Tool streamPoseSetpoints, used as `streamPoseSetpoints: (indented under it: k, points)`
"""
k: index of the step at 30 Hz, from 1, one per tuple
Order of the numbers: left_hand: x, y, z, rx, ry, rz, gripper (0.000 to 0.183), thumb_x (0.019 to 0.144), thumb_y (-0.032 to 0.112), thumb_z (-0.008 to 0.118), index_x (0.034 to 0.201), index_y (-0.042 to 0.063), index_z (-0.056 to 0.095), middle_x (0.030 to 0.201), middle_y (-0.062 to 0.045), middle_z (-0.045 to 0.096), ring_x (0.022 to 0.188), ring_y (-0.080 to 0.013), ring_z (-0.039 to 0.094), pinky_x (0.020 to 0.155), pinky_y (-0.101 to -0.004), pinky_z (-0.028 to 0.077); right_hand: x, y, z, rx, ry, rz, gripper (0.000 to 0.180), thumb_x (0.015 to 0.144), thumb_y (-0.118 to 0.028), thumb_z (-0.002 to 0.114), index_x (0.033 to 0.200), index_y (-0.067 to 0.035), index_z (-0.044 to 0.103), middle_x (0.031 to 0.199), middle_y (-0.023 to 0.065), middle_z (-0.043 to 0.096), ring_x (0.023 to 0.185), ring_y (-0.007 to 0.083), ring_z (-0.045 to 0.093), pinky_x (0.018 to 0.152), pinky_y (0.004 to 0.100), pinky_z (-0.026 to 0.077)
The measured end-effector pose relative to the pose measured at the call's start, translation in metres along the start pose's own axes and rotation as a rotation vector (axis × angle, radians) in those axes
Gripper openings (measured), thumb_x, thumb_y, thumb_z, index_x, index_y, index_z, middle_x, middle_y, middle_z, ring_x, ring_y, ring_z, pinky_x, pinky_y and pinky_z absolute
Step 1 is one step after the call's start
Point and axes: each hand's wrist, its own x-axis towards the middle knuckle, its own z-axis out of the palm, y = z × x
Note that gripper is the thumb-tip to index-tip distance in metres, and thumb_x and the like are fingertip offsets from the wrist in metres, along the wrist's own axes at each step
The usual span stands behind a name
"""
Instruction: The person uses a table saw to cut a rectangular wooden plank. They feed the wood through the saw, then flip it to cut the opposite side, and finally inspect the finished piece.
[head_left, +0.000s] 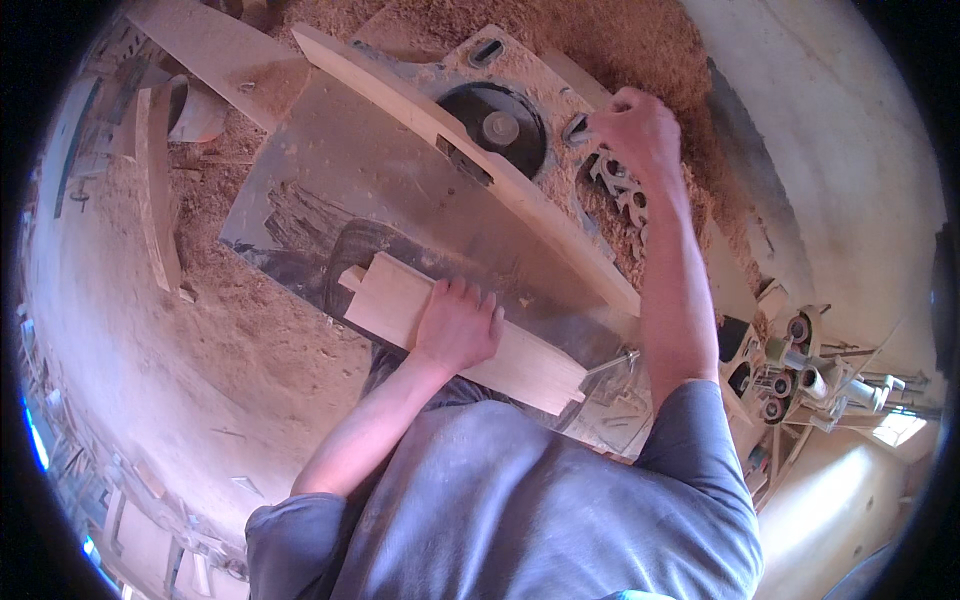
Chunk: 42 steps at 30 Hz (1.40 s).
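Note:
My left hand (459, 324) grips a pale wooden board (525, 366), fingers curled over its far edge. Stepped, tongue-like cuts show at both board ends. It lies along the near edge of a metal machine table (375, 187), close to my body. Farther off, my right hand (637, 131) is bent with curled fingers beside a slotted metal bracket (577, 130) on the machine's dusty housing (495, 56). Whether those fingers hold anything is hidden. A long wooden fence (555, 217) with a dark cutout crosses the table in front of a round black spindle part (495, 127).
Reddish wood shavings (622, 37) are heaped behind the machine and on the floor. A wooden plank (154, 187) stands at the left, near a pale bucket-like container (199, 109). Machinery with several rollers (787, 375) is at the right. A thin metal rod (613, 363) sticks out beside the board.

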Motion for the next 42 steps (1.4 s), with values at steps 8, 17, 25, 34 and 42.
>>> streamPoseSetpoints:
  k: [8,17,25,34,42]
  points:
    - [0.0,-0.001,0.001,0.041,-0.021,0.018,0.031,0.095,0.032,0.051,0.093,0.007,0.069,0.092,-0.013,0.068,0.098,-0.031,0.06,0.091,-0.0481,0.043,-0.068,0.075,0.007,0.615,0.009,0.081,0.025,0.084,-0.017,0.068,0.107,-0.007,0.07,0.076,0.0043,0.068,0.063,0.0137,0.062,0.056,0.0305,0.048]
    - [0.0,0.002,0.007,0.047,0.182,0.053,0.031,0.094,0.033,0.053,0.084,0.009,0.068,0.086,-0.012,0.067,0.094,-0.0312,0.06,0.089,-0.0467,0.043,-0.05,0.058,0.049,0.606,0.014,-0.086,0.067,0.082,-0.035,0.077,0.14,-0.009,0.056,0.14,0.023,0.057,0.127,0.0333,0.058,0.101,0.0433,0.049]
    - [-0.006,0.001,0.001,-0.024,0.097,-0.006,0.031,0.092,0.032,0.055,0.092,0.007,0.072,0.089,-0.016,0.071,0.096,-0.0325,0.063,0.092,-0.0454,0.043,-0.091,0.005,0.14,-0.16,0.309,-0.409,0.064,0.076,-0.018,0.072,0.138,-0.009,0.056,0.137,0.0268,0.05,0.129,0.0413,0.05,0.109,0.0491,0.04]
    - [-0.01,0.0,0.001,-0.054,0.165,-0.001,0.033,0.09,0.032,0.056,0.087,0.004,0.073,0.088,-0.018,0.071,0.097,-0.0322,0.063,0.092,-0.0452,0.044,-0.145,0.023,0.145,0.418,0.305,-0.471,0.036,0.079,0.01,0.055,0.106,-0.005,0.073,0.102,0.0173,0.066,0.101,0.0373,0.063,0.09,0.0431,0.051]
    - [-0.004,0.002,0.018,0.058,0.17,0.008,0.032,0.093,0.032,0.053,0.093,0.007,0.072,0.095,-0.015,0.071,0.1,-0.0323,0.062,0.093,-0.0474,0.045,-0.291,0.142,0.103,0.413,0.139,-0.041,0.042,0.076,0.017,0.048,0.102,-0.004,0.073,0.107,0.0116,0.069,0.101,0.0279,0.067,0.084,0.0326,0.051]
